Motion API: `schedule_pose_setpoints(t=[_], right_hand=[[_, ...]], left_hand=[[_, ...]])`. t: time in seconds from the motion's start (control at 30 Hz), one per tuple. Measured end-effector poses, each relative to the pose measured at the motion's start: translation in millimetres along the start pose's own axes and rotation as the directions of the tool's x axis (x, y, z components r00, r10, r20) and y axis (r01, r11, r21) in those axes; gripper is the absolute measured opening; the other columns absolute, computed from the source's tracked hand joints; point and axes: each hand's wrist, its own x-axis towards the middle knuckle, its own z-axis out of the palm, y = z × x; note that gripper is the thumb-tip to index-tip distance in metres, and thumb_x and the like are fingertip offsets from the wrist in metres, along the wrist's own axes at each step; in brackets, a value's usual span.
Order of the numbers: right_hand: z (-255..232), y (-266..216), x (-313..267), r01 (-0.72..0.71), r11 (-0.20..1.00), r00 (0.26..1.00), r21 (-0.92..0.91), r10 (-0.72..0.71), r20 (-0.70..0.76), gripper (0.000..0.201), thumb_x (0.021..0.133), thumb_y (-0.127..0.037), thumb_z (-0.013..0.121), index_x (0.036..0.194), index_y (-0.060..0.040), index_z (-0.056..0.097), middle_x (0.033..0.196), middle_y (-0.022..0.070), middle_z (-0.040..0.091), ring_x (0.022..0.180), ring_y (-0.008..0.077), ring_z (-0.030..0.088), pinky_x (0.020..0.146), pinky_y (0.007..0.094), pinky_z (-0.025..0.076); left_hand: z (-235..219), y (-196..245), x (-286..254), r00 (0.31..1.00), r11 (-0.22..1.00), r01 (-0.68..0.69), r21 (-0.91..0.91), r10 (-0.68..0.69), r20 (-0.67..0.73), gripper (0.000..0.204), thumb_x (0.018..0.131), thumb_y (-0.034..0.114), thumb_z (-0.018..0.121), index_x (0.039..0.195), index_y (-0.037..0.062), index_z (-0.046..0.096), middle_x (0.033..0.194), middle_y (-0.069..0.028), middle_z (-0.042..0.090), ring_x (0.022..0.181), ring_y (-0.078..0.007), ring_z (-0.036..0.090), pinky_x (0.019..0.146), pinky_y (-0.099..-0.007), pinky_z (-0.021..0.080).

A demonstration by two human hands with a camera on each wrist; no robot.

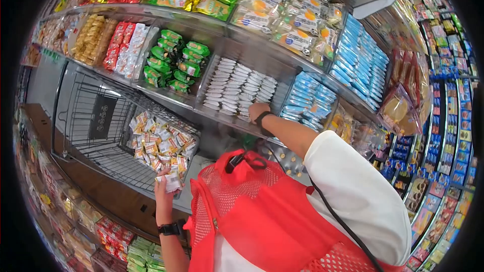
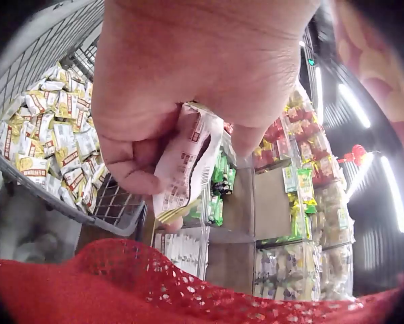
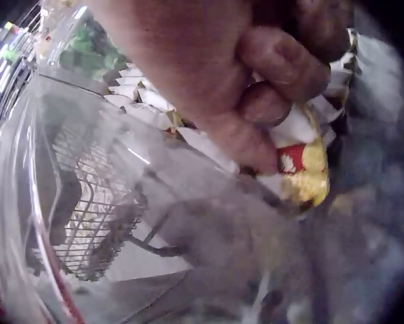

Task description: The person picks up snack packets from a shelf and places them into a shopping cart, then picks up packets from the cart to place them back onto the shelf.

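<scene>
1. Left hand (image 1: 163, 191), fingers curled, holding a small, flat, white wrapped packet with red print (image 2: 187, 162) beside the near end of the cart. A dark line runs along one side of the packet; fold or gap between two packets, it cannot be told.
2. Right hand (image 1: 258, 113), reaching into the front of a clear-walled plastic display bin (image 1: 222, 117). In the right wrist view its fingers are curled and narrow, the thumb against a white, red and yellow glossy packet (image 3: 303, 162); whether this is firmly pinched cannot be told.
3. Slim white wrapped packets in close rows (image 1: 239, 88), lying in the same bin, between a bin of green glossy packets (image 1: 174, 60) and one of light-blue glossy packets (image 1: 308, 102).
4. Loose heap of white-and-yellow packets with red labels (image 1: 156, 143), lying in the grey wire shopping cart (image 1: 102, 118).
5. Handling, as judged from appearance: each packet is probably light enough for a thumb-and-finger pinch. The wrapper seems thin, smooth and rather slippery; the filling is hidden and may be brittle.
6. Suggested hold: across the broad faces near mid-length, with even, gentle pressure. In the tight rows, an exposed end offers the better purchase; hard squeezing could crush the contents or let the film slide.
</scene>
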Motion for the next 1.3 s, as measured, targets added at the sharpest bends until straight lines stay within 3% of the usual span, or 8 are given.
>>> schedule_pose_setpoints(t=[0.1, 0.33, 0.6, 0.93, 1.0, 1.17, 1.27, 1.3], right_hand=[[13, 3, 7, 0.027, 1.000, 0.994, -0.001, -0.027, -0.101, 0.021, 0.070, -0.010, 0.071, 0.089, -0.0010, 0.076, 0.093, 0.0234, 0.073, 0.091, 0.0374, 0.072, 0.077, 0.0466, 0.059], [32, 29, 55, 0.250, 0.960, 0.907, -0.123, -0.188, 0.377, 0.018, 0.068, -0.013, 0.071, 0.080, -0.0015, 0.077, 0.082, 0.0216, 0.073, 0.080, 0.0347, 0.073, 0.070, 0.0438, 0.058], [13, 13, 35, 0.204, 0.972, 0.939, -0.113, -0.161, 0.304, 0.024, 0.069, -0.020, 0.082, 0.080, 0.0014, 0.076, 0.082, 0.0203, 0.073, 0.077, 0.0346, 0.072, 0.073, 0.0421, 0.058], [-14, -9, 16, 0.080, 0.911, 0.957, -0.405, 0.044, 0.287, 0.033, 0.091, -0.030, 0.063, 0.116, -0.0113, 0.074, 0.123, 0.0102, 0.071, 0.113, 0.0274, 0.068, 0.089, 0.0451, 0.055], [30, 21, 48, 0.096, 0.920, 0.980, -0.380, -0.022, 0.196, 0.046, 0.077, -0.045, 0.078, 0.102, -0.0066, 0.077, 0.111, 0.0134, 0.074, 0.105, 0.0288, 0.070, 0.084, 0.0433, 0.056], [36, 44, 82, 0.428, 0.856, 0.837, -0.291, -0.253, 0.486, 0.047, 0.084, -0.052, 0.067, 0.085, -0.0073, 0.079, 0.082, 0.0152, 0.074, 0.080, 0.0284, 0.072, 0.075, 0.0429, 0.056], [-62, -1, 2, 0.019, 0.999, 0.955, -0.028, -0.010, 0.298, 0.047, 0.088, -0.050, 0.064, 0.082, -0.0056, 0.078, 0.072, 0.0139, 0.072, 0.068, 0.0240, 0.070, 0.064, 0.0401, 0.054], [-105, -25, -42, 0.038, 0.982, 0.964, 0.185, -0.085, 0.253, 0.047, 0.087, -0.048, 0.066, 0.079, -0.0031, 0.075, 0.068, 0.0125, 0.071, 0.064, 0.0212, 0.069, 0.061, 0.0377, 0.053]], left_hand=[[-7, -5, -5, 1.000, 1.000, 0.005, -0.016, -0.005, -0.024, 0.045, 0.103, 0.042, 0.048, 0.134, 0.0083, 0.050, 0.110, -0.0170, 0.068, 0.078, -0.0238, 0.070, 0.059, -0.0277, 0.047], [-16, -4, -31, 0.997, 0.999, 0.014, -0.035, -0.016, -0.070, 0.046, 0.102, 0.043, 0.050, 0.133, 0.0078, 0.051, 0.109, -0.0173, 0.069, 0.080, -0.0239, 0.071, 0.059, -0.0284, 0.047], [-44, -20, -35, 0.994, 0.994, 0.103, -0.023, -0.104, -0.037, 0.045, 0.101, 0.044, 0.052, 0.128, 0.0075, 0.053, 0.108, -0.0172, 0.070, 0.080, -0.0246, 0.071, 0.059, -0.0287, 0.047], [-33, -4, -62, 0.991, 0.992, 0.106, -0.065, -0.111, -0.070, 0.042, 0.100, 0.032, 0.055, 0.131, 0.0044, 0.051, 0.111, -0.0170, 0.070, 0.091, -0.0239, 0.071, 0.070, -0.0296, 0.051], [-39, -6, -69, 0.994, 0.992, 0.057, -0.115, -0.067, -0.082, 0.040, 0.099, 0.025, 0.053, 0.132, 0.0029, 0.050, 0.113, -0.0173, 0.069, 0.097, -0.0248, 0.070, 0.074, -0.0315, 0.053], [-46, -1, -79, 0.992, 0.970, -0.093, -0.225, 0.071, -0.101, 0.045, 0.091, 0.003, 0.052, 0.135, -0.0034, 0.046, 0.118, -0.0169, 0.067, 0.107, -0.0257, 0.067, 0.084, -0.0367, 0.057], [-34, 17, -79, 0.979, 0.985, -0.148, -0.086, 0.134, -0.153, 0.046, 0.091, 0.002, 0.062, 0.134, -0.0052, 0.048, 0.114, -0.0137, 0.068, 0.104, -0.0207, 0.067, 0.083, -0.0341, 0.057], [-29, 20, -75, 0.976, 0.988, -0.154, -0.028, 0.148, -0.158, 0.046, 0.090, 0.002, 0.065, 0.133, -0.0057, 0.050, 0.112, -0.0123, 0.068, 0.102, -0.0186, 0.068, 0.082, -0.0328, 0.057]])
